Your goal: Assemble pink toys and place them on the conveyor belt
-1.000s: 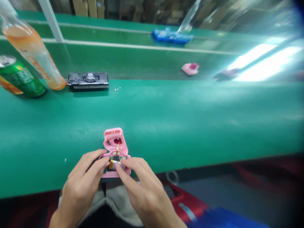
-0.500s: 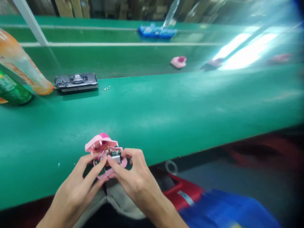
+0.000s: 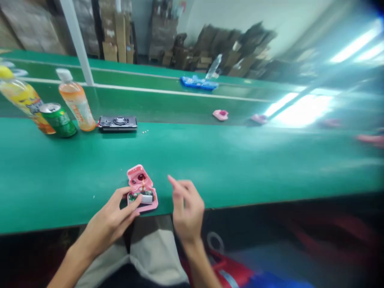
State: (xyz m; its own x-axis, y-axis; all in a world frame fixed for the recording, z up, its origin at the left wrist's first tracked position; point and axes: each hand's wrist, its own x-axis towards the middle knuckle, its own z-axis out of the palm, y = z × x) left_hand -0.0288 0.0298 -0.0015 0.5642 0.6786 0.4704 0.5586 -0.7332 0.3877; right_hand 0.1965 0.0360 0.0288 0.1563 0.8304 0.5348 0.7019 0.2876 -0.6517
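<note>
Opened device on table near front edge, between left hand and right hand. Far left: bottles, can; camera right of them.

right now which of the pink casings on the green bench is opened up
The pink casing under the left hand, at the near edge: its halves lie apart, circuit board showing. The small pink one farther back looks closed.
</note>
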